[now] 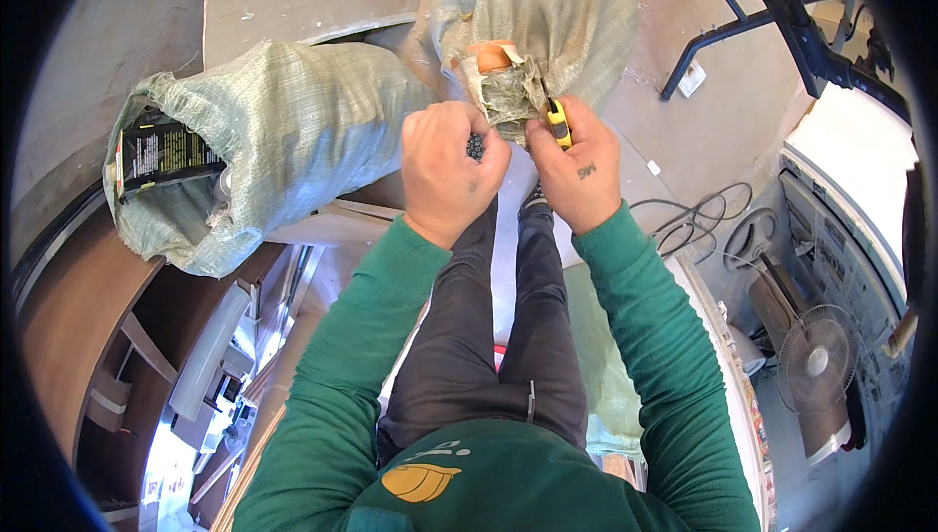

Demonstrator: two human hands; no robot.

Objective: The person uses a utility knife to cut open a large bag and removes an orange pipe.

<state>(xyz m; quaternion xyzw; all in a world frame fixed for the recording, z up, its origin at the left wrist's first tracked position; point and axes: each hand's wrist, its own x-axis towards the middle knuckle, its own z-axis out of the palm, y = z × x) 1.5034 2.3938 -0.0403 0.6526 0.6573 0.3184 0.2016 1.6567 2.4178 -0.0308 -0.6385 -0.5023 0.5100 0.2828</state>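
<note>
Only 1 view is given, from a wide fisheye camera worn on the person's head, looking steeply down along the chest and legs. The left hand [451,169] and right hand [576,166] sit just above the picture's middle, near the lens, with both forearms entering from the lower edge. Beyond the hands lies a woven sack [547,14]; straight edges bend toward the dark round rim.
</note>
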